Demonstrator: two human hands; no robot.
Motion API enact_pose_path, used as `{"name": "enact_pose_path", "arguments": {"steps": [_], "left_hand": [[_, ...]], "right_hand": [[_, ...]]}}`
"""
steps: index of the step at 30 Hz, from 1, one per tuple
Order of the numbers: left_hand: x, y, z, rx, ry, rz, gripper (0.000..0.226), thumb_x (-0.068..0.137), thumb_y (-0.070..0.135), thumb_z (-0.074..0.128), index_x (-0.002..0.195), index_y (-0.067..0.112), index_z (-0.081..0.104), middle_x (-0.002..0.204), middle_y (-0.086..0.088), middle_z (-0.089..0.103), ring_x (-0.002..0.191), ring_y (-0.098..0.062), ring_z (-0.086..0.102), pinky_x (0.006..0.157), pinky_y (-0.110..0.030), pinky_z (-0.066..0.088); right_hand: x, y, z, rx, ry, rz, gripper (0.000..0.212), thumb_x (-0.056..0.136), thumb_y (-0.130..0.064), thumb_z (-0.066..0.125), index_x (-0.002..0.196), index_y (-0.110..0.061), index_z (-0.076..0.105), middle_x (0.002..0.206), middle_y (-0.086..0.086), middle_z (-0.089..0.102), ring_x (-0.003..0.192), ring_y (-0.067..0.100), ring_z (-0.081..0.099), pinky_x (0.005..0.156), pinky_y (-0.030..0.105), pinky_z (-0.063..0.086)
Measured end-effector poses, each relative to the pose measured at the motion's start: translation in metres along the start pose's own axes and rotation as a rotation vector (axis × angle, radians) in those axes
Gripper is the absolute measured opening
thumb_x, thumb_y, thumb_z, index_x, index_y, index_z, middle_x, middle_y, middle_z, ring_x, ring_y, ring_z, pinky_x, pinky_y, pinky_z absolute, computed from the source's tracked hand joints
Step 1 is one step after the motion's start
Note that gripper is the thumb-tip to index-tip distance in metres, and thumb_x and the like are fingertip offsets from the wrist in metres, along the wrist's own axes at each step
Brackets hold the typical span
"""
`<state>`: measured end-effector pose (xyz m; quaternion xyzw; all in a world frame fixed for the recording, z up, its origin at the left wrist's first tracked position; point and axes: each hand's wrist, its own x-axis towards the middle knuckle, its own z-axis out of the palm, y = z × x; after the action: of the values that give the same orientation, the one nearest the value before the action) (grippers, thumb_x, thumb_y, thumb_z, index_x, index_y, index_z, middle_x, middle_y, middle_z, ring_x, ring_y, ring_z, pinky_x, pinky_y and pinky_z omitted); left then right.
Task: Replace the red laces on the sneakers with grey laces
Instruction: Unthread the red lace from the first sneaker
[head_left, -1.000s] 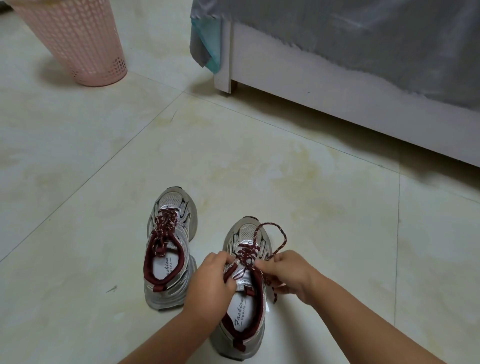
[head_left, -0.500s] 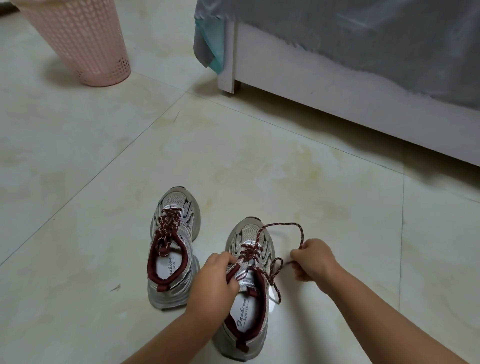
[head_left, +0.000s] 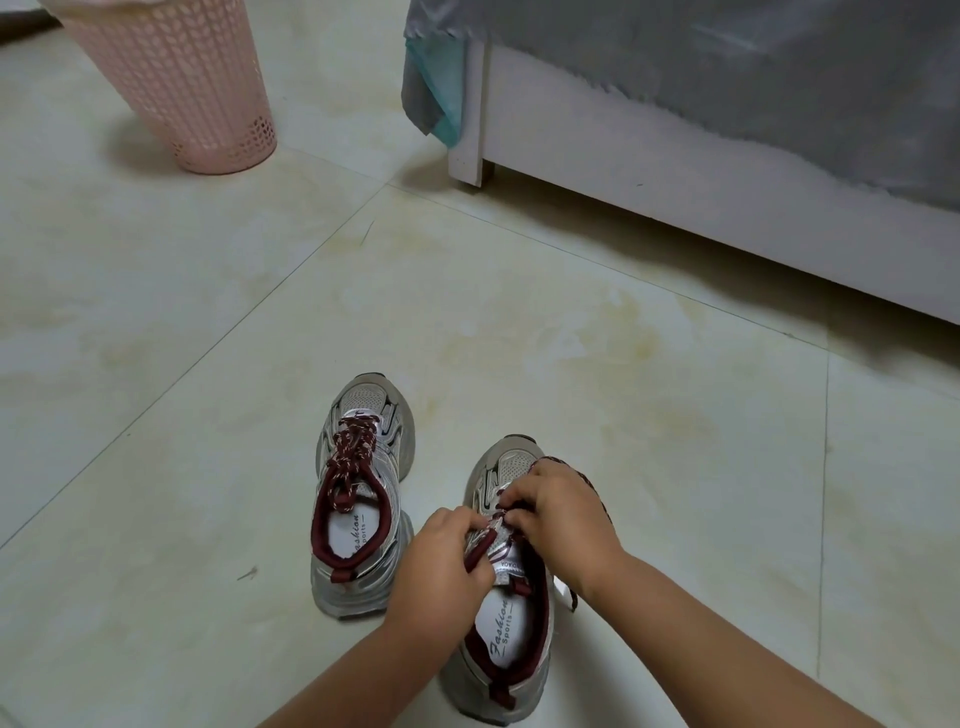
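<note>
Two sneakers on the tiled floor (head_left: 571, 322), toes pointing away from the person, side by side with a small gap. Left sneaker (head_left: 361, 493): silver-grey with dark red collar, one red lace (head_left: 353, 457) fully threaded and bunched over the tongue, nobody touching it. Right sneaker (head_left: 511, 597): same model, sits a bit nearer the person, both hands on it. Left hand (head_left: 441, 566) is curled over the tongue area, fingers gripping the shoe upper near the top eyelets. Right hand (head_left: 561, 509) is over the lace rows, fingertips pinching the second red lace (head_left: 584, 475) at the middle of the shoe; a loose stretch of that lace loops round the back of the hand, and one free end hangs off the shoe's right side by the wrist. Count: two sneakers, two red laces, two hands, bare forearms. Can't see any grey lace from here. Insoles in both read "Fashion Sports". Rest of the room: one pink perforated plastic basket (head_left: 182, 88) far left on the floor, one white bed frame (head_left: 675, 208) far right with a grey cover (head_left: 727, 57) hanging over its edge and a teal bit of fabric at the corner.
</note>
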<state>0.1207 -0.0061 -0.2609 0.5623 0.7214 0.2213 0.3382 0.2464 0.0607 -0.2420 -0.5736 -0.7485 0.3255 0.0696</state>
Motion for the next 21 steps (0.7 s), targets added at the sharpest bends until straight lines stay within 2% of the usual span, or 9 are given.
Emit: {"name": "enact_pose_path", "arguments": {"steps": [4,7,11,13,16,17,19,21], "left_hand": [[0.001,-0.002,0.0,-0.002,0.004,0.019,0.026,0.078,0.013,0.06,0.103,0.021,0.06,0.1,0.009,0.056,0.089,-0.006,0.055,0.073,-0.012,0.037],[0.001,-0.002,-0.001,-0.004,0.008,0.03,0.026,0.078,0.012,0.06,0.103,0.02,0.06,0.097,0.011,0.054,0.087,-0.005,0.054,0.071,-0.009,0.034],[-0.003,-0.003,-0.002,-0.028,-0.002,0.048,0.028,0.079,0.009,0.058,0.105,0.019,0.06,0.098,0.01,0.055,0.083,-0.003,0.054,0.072,-0.007,0.037],[-0.005,-0.005,-0.003,-0.031,0.002,0.065,0.028,0.08,0.008,0.057,0.105,0.019,0.06,0.097,0.011,0.055,0.082,0.0,0.052,0.072,-0.002,0.036],[-0.007,-0.006,-0.004,-0.033,0.002,0.069,0.026,0.081,0.01,0.058,0.104,0.021,0.06,0.098,0.011,0.055,0.084,0.0,0.052,0.074,-0.004,0.038],[-0.007,-0.006,-0.004,-0.034,-0.001,0.069,0.025,0.081,0.01,0.058,0.104,0.021,0.06,0.098,0.01,0.056,0.085,-0.001,0.053,0.074,-0.006,0.039],[-0.007,-0.006,-0.005,-0.025,0.002,0.069,0.024,0.081,0.009,0.057,0.102,0.02,0.06,0.096,0.01,0.055,0.084,-0.002,0.054,0.073,-0.006,0.038],[-0.007,-0.006,-0.004,-0.014,0.007,0.066,0.024,0.08,0.009,0.057,0.101,0.02,0.059,0.095,0.011,0.054,0.083,-0.002,0.053,0.071,-0.003,0.037]], "right_hand": [[0.003,0.0,0.005,-0.074,-0.011,-0.084,0.017,0.082,-0.015,0.063,0.095,-0.021,0.072,0.09,-0.003,0.053,0.098,0.014,0.047,0.071,0.021,0.031],[0.008,0.0,0.008,-0.075,-0.025,-0.054,0.017,0.079,-0.005,0.06,0.086,-0.018,0.069,0.078,-0.01,0.042,0.086,0.011,0.043,0.067,0.024,0.031],[0.014,-0.001,0.009,-0.008,-0.097,0.014,0.029,0.077,0.006,0.048,0.067,-0.021,0.048,0.077,-0.007,0.044,0.08,0.014,0.042,0.062,0.027,0.029],[0.014,0.001,0.007,0.169,-0.067,0.122,0.033,0.075,0.01,0.042,0.062,-0.021,0.041,0.071,-0.004,0.046,0.069,0.015,0.043,0.055,0.022,0.032],[0.01,0.009,0.004,0.633,0.02,0.371,0.032,0.085,0.009,0.04,0.064,-0.015,0.045,0.063,0.0,0.045,0.054,0.011,0.039,0.043,0.012,0.032],[0.008,0.01,0.002,0.69,0.022,0.403,0.031,0.087,0.007,0.04,0.066,-0.014,0.047,0.063,0.001,0.046,0.053,0.011,0.039,0.043,0.012,0.033],[0.008,0.008,0.0,0.619,-0.001,0.342,0.027,0.088,0.004,0.043,0.073,-0.016,0.051,0.069,0.001,0.048,0.062,0.014,0.044,0.053,0.016,0.038],[0.01,0.001,-0.005,0.452,-0.023,0.177,0.017,0.086,-0.003,0.052,0.086,-0.019,0.059,0.077,-0.006,0.049,0.076,0.014,0.046,0.07,0.023,0.039]]}}
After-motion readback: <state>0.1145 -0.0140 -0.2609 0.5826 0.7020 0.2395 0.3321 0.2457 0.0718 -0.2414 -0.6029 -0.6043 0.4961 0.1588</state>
